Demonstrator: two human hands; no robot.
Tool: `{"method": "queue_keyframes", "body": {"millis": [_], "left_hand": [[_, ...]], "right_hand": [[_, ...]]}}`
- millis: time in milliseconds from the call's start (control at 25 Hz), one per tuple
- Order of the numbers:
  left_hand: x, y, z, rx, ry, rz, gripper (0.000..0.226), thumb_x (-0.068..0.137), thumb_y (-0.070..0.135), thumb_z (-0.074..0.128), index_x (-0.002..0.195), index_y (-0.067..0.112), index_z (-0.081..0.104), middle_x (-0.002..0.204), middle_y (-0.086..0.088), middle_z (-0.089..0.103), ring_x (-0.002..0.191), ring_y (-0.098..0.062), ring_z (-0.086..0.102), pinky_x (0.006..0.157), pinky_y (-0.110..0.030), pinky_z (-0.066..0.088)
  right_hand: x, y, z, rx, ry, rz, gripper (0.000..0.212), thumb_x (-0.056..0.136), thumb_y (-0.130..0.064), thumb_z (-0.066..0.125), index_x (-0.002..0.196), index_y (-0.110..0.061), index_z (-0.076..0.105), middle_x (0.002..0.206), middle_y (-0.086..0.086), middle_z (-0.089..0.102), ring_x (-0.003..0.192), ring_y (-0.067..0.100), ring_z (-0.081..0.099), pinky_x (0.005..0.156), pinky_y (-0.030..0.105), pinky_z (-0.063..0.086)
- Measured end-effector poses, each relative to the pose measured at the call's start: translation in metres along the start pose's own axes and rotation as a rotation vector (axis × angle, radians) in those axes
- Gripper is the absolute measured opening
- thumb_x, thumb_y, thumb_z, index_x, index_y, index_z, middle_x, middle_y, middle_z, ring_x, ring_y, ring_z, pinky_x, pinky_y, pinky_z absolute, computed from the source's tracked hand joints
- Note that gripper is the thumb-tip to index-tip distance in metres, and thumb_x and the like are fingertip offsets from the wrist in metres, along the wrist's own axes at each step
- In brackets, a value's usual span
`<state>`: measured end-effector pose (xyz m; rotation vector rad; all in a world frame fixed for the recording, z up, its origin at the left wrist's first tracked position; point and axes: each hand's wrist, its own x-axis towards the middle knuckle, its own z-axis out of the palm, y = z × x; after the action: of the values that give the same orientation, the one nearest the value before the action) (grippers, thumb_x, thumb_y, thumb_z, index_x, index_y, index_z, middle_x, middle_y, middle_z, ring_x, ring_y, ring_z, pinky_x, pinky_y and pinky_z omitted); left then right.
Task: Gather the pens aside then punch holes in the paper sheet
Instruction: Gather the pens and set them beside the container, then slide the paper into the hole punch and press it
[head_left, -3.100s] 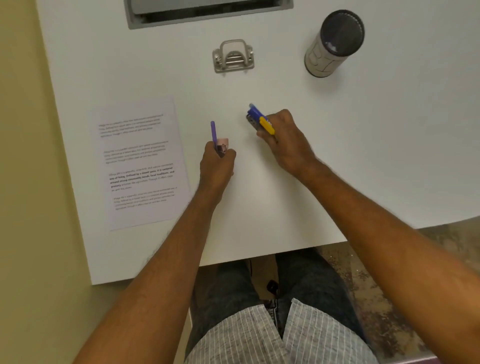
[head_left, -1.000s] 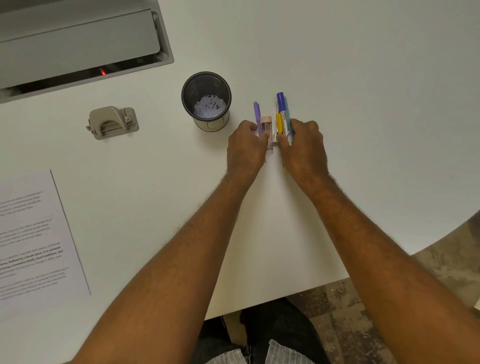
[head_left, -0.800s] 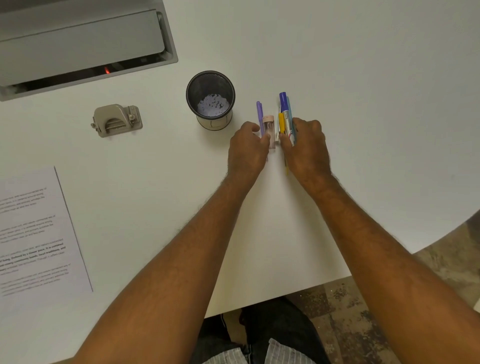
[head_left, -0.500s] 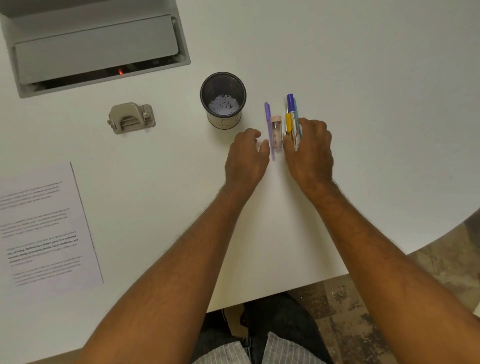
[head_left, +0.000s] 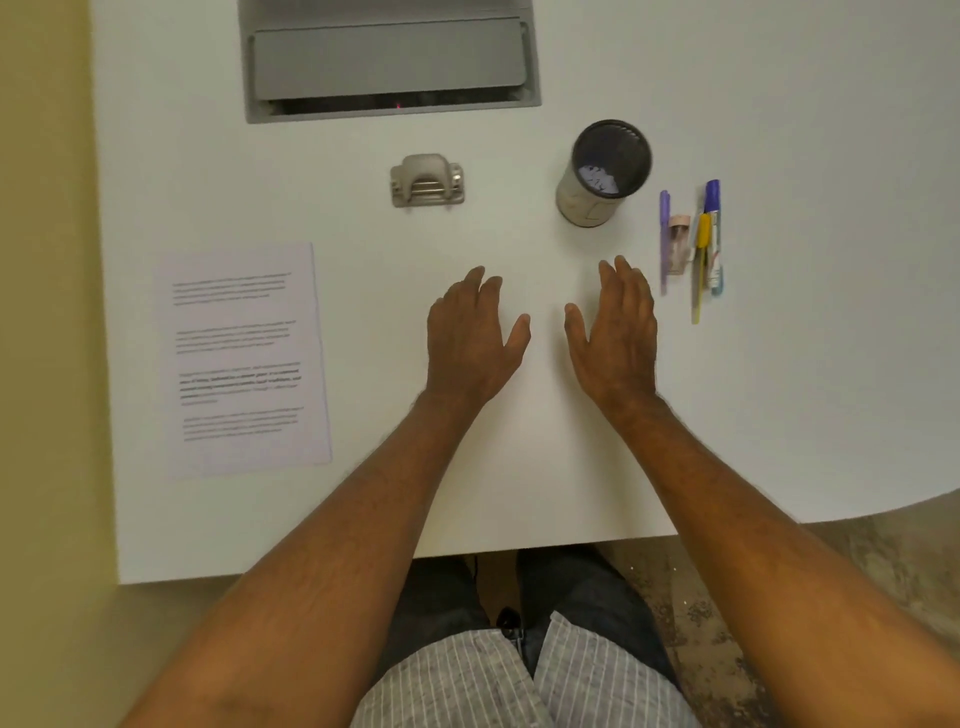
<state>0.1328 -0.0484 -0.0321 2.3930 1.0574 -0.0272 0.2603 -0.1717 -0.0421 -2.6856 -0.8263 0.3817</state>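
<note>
Beside the pens (head_left: 691, 244), blur hides the paper sheet (head_left: 241, 358) text.

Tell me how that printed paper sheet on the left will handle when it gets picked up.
The paper sheet is a single thin page lying flat on the table, so it will probably droop and bend if lifted by one edge. It looks light and may slide when pushed. With no raised edge showing, fingers will likely need to drag it to the table edge.

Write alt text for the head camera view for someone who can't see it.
Both hands, left and right, hover open and empty over a white table. The pens lie gathered at right beside a dark cup; the hole punch sits ahead, the printed sheet at left.
</note>
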Motion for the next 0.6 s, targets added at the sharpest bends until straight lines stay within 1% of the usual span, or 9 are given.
{"method": "queue_keyframes", "body": {"millis": [320,480,600], "left_hand": [[-0.063,-0.113,-0.039,-0.008,0.041,-0.163,0.062,0.101,0.049,0.053,0.150,0.011,0.048,0.163,-0.010,0.040,0.148,-0.029,0.041,0.122,-0.047,0.031],[-0.089,-0.163,-0.055,-0.019,0.117,-0.277,0.060,0.102,0.047,0.053,0.151,0.013,0.046,0.163,-0.010,0.040,0.149,-0.029,0.039,0.123,-0.047,0.029],[-0.100,-0.194,-0.065,-0.019,0.172,-0.359,0.057,0.102,0.042,0.056,0.151,0.013,0.047,0.162,-0.011,0.041,0.149,-0.029,0.039,0.123,-0.047,0.029]], "right_hand": [[-0.062,-0.101,0.055,0.055,-0.139,-0.141,0.064,0.108,-0.041,0.047,0.162,-0.012,0.027,0.171,0.008,0.024,0.160,0.028,0.018,0.128,0.045,0.023],[-0.077,-0.153,0.080,0.105,-0.205,-0.255,0.064,0.107,-0.040,0.049,0.161,-0.011,0.029,0.168,0.008,0.030,0.156,0.026,0.025,0.127,0.043,0.029],[-0.075,-0.189,0.093,0.154,-0.258,-0.330,0.062,0.106,-0.037,0.052,0.159,-0.014,0.032,0.164,0.006,0.036,0.152,0.024,0.032,0.122,0.041,0.035]]}}
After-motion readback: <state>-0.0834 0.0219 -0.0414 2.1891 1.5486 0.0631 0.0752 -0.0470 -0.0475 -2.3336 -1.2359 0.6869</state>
